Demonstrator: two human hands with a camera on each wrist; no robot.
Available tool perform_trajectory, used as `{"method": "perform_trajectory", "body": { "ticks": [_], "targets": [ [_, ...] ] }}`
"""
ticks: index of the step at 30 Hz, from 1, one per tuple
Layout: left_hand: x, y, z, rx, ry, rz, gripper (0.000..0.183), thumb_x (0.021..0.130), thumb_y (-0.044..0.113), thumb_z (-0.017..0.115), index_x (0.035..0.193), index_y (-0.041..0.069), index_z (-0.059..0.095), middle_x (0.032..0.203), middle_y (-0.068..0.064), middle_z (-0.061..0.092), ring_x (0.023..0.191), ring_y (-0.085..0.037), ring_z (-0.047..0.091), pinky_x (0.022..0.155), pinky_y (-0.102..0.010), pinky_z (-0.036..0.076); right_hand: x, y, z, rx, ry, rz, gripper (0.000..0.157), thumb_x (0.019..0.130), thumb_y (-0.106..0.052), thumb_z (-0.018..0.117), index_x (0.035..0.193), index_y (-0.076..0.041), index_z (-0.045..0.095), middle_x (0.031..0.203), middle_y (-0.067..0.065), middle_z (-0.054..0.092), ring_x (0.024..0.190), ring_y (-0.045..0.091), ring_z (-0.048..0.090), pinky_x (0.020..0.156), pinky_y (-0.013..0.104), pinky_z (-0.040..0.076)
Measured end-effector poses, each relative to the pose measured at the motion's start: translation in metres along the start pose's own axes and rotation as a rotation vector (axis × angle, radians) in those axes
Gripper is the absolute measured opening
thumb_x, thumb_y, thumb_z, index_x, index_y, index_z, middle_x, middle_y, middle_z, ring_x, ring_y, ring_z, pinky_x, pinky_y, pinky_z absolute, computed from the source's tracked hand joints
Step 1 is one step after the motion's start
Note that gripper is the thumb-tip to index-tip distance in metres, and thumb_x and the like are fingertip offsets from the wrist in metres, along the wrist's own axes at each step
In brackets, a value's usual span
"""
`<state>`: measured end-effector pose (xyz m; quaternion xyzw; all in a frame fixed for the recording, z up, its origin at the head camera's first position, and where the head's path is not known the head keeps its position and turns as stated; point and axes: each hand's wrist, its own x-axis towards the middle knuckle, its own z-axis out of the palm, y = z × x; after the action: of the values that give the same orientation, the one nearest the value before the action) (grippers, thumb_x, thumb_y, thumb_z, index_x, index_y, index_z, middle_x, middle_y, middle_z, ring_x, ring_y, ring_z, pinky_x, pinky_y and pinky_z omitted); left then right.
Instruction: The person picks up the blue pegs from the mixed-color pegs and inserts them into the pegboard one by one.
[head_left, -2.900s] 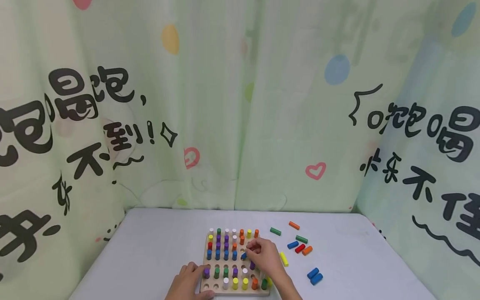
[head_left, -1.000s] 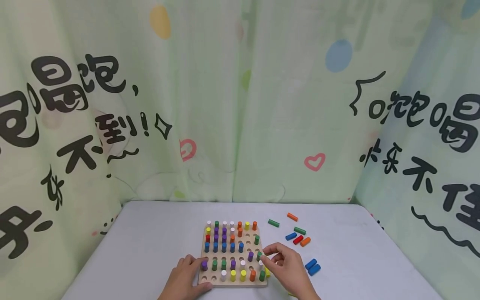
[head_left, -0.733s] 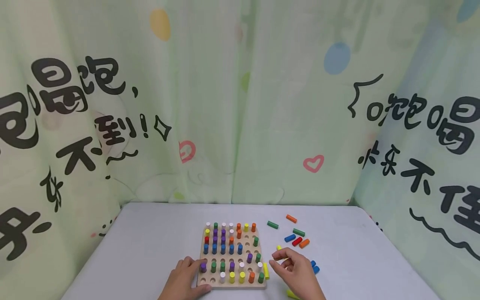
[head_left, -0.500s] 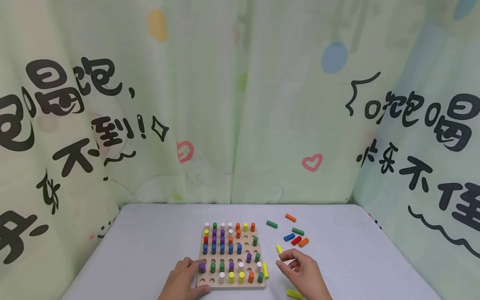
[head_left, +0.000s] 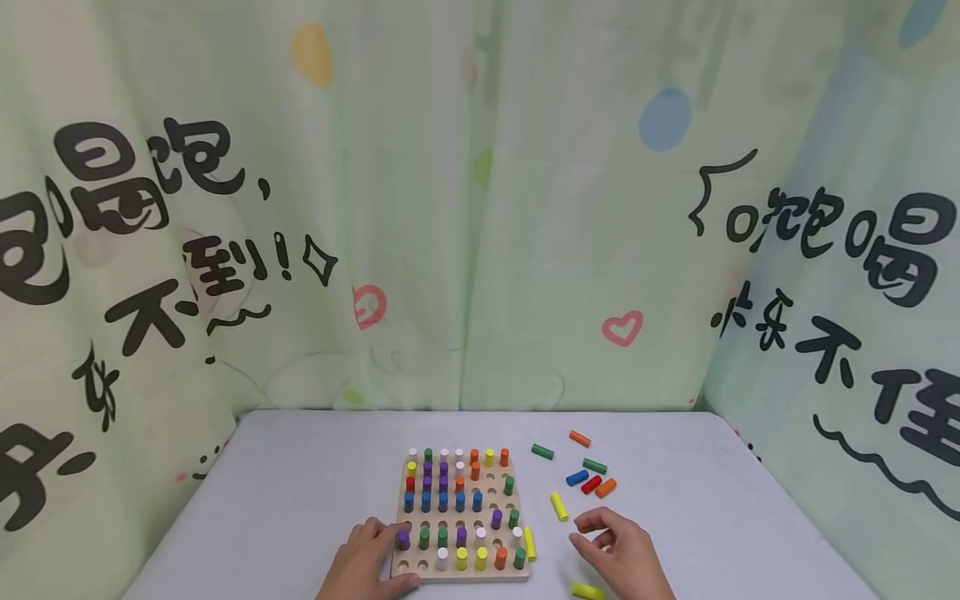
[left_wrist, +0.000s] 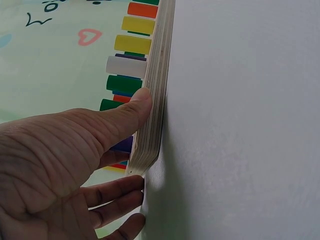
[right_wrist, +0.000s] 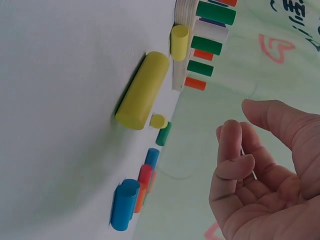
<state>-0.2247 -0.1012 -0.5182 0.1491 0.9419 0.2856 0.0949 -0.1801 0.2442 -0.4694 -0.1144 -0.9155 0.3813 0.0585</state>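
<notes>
A wooden pegboard (head_left: 461, 575) carries rows of upright coloured pegs, including a row of blue pegs (head_left: 442, 502). My left hand (head_left: 365, 560) holds its near left corner, the thumb on the front edge and the index finger beside a purple peg (head_left: 403, 539). To the right of the board, my right hand (head_left: 618, 550) hovers with loosely bent fingers and nothing between them. Loose yellow pegs lie around it: one yellow peg (head_left: 558, 507) beyond, another yellow peg (head_left: 529, 543) against the board's right side, and a third yellow peg (head_left: 587, 591) nearer the front edge of view.
Farther back right on the white table (head_left: 300, 467) lie loose pegs: green (head_left: 542, 452), orange (head_left: 580, 438), blue (head_left: 577, 477) and red (head_left: 591, 484). The right wrist view shows a blue peg (right_wrist: 125, 205) partly overlapping another. A printed curtain (head_left: 525, 250) stands behind and at both sides.
The blue peg that my right hand held now stands in the blue row. That hand then touched a green peg at the right edge and moved away rightward, empty. My left hand stays at the corner.
</notes>
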Motion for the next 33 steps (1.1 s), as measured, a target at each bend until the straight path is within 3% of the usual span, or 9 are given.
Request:
{"method": "perform_trajectory", "body": {
  "ticks": [7, 15, 20, 33],
  "targets": [
    [0.002, 0.004, -0.002, -0.009, 0.000, -0.029, 0.074, 0.080, 0.050, 0.084, 0.136, 0.007, 0.063, 0.106, -0.002, 0.051, 0.094, -0.023, 0.044, 0.081, -0.042, 0.043, 0.005, 0.008, -0.007, -0.033, 0.019, -0.012, 0.019, 0.086, -0.011, 0.083, 0.101, -0.005, 0.072, 0.089, -0.003, 0.069, 0.073, 0.015, 0.053, 0.062, 0.022, 0.047],
    [0.000, 0.000, 0.001, 0.006, 0.005, 0.000, 0.073, 0.081, 0.051, 0.083, 0.136, 0.007, 0.063, 0.104, -0.001, 0.051, 0.091, -0.021, 0.042, 0.078, -0.041, 0.043, 0.004, 0.020, -0.017, -0.042, 0.008, 0.008, 0.018, 0.085, -0.006, 0.081, 0.100, -0.004, 0.072, 0.090, -0.002, 0.070, 0.072, 0.015, 0.055, 0.062, 0.024, 0.048],
    [0.001, 0.001, -0.001, 0.003, -0.002, -0.017, 0.074, 0.080, 0.051, 0.084, 0.136, 0.008, 0.063, 0.104, -0.002, 0.051, 0.091, -0.021, 0.043, 0.078, -0.042, 0.043, 0.007, 0.026, -0.024, -0.049, 0.003, 0.026, 0.021, 0.084, -0.001, 0.079, 0.104, -0.002, 0.072, 0.092, 0.001, 0.070, 0.073, 0.017, 0.052, 0.060, 0.023, 0.045],
    [0.000, 0.003, 0.000, -0.004, -0.016, -0.042, 0.073, 0.080, 0.050, 0.084, 0.136, 0.009, 0.063, 0.104, -0.002, 0.050, 0.093, -0.022, 0.043, 0.078, -0.040, 0.040, 0.012, 0.043, -0.034, -0.114, -0.055, 0.081, 0.028, 0.084, -0.001, 0.079, 0.110, 0.000, 0.070, 0.094, 0.002, 0.067, 0.075, 0.019, 0.048, 0.061, 0.027, 0.042]
  ]
}}
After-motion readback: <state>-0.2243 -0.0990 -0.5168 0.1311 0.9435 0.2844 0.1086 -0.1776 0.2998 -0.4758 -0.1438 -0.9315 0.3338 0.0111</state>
